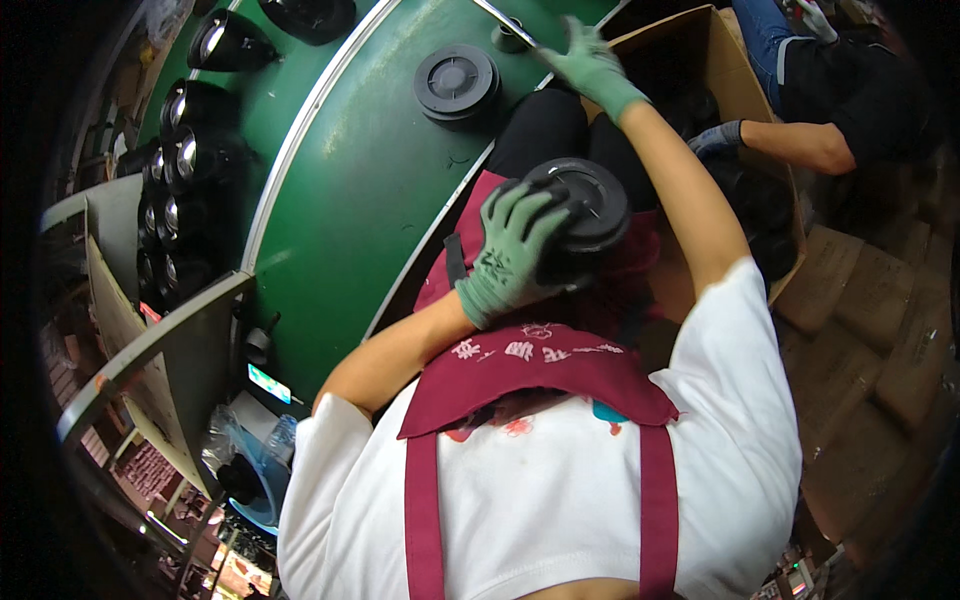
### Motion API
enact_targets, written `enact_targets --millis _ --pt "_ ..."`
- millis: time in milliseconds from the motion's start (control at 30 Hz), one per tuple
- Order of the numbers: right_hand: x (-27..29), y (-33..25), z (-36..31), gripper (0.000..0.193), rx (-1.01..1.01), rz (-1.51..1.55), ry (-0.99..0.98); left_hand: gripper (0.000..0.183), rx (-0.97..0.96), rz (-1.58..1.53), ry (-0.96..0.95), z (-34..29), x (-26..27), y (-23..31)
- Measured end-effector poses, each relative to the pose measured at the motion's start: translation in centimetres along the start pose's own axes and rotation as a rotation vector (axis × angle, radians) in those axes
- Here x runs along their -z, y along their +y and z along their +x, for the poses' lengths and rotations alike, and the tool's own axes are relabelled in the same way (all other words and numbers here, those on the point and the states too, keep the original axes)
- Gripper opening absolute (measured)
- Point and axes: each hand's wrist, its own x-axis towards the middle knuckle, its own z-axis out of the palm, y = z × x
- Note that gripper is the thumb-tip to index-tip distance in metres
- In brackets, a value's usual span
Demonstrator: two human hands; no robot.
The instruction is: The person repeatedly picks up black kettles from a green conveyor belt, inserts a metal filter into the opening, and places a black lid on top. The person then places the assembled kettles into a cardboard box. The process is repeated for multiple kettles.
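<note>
My left hand [508, 240], in a green glove with dark fingertips, grips a black round lamp-like housing [590, 205] from its left side. The housing rests over my lap, its ringed flat face turned up. My right hand [590, 65], gloved the same way, reaches out past the table's near edge, fingers spread. Its fingertips are close to the end of a shiny metal rod [508, 24]; whether they touch is unclear. On the green table [350, 200] lies a grey-black ringed disc-shaped part [456, 82]. A small dark round piece [512, 36] sits beside the rod.
Several black housings with shiny insides [190, 155] stand at the left behind a pale rail [290, 150]. An open cardboard box [690, 45] holding dark parts is at my right. Beside it a co-worker's gloved hand [715, 140] reaches in. Flat cartons [850, 370] cover the right side.
</note>
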Motion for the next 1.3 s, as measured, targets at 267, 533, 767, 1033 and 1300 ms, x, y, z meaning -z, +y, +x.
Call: enact_targets --millis 267,533,767,1033,1300 --pt "3.1 2.6 -2.4 0.048 -0.103 0.428 -0.103 0.095 0.107 -0.053 -0.119 0.0 -1.5 -1.2" --pt "15.5 3.7 -16.0 0.045 0.227 0.617 -0.444 0.053 -0.002 0.206 -0.034 9.7 3.4 -1.4" --pt "9.2 2.4 -13.3 0.05 0.46 0.111 -0.159 0.036 0.377 0.671 -0.584 12.5 -0.4 3.8" --pt "7.5 1.6 -16.2 0.056 0.449 0.166 0.037 0.043 0.555 0.615 -0.831 13.5 1.7 5.2" --pt "4.4 1.4 -14.8 0.046 0.511 0.166 0.124 0.035 0.575 0.56 -0.67 11.5 1.4 4.2"
